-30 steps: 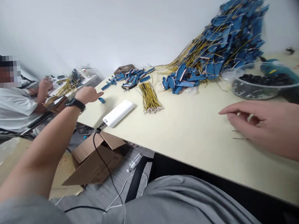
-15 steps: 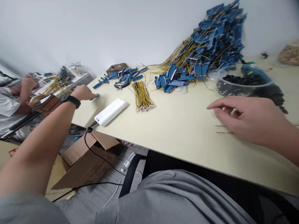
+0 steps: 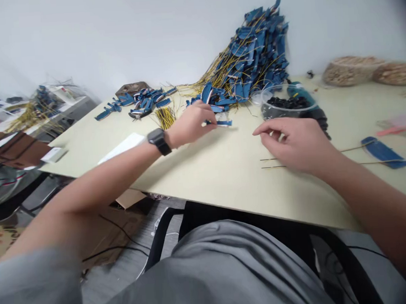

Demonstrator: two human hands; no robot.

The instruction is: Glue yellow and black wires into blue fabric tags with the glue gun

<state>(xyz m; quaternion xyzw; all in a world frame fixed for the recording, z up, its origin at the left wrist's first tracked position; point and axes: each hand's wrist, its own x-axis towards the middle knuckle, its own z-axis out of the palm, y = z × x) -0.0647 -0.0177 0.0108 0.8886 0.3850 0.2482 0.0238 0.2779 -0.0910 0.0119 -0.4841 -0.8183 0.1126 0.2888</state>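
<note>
My left hand (image 3: 191, 123), with a black watch on the wrist, pinches a small blue connector piece (image 3: 223, 122) just above the cream table (image 3: 197, 170), near the foot of the big heap of blue connectors with yellow wires (image 3: 248, 59). My right hand (image 3: 293, 142) rests on the table with its fingers loosely curled, over two thin wires (image 3: 271, 163). I cannot make out anything held in it. A clear bowl of small black parts (image 3: 284, 105) stands just behind my right hand.
A bundle of yellow wires (image 3: 165, 117) and a smaller group of blue connectors (image 3: 141, 100) lie at the left rear. A white power bank (image 3: 118, 149) sits by my left forearm. A single blue connector (image 3: 383, 152) lies at the right. Two woven baskets (image 3: 349, 69) stand at the back right.
My left hand has swung from the table's far left edge to the middle and now pinches a blue piece. The view has turned right. My right hand has stayed on the wires.
</note>
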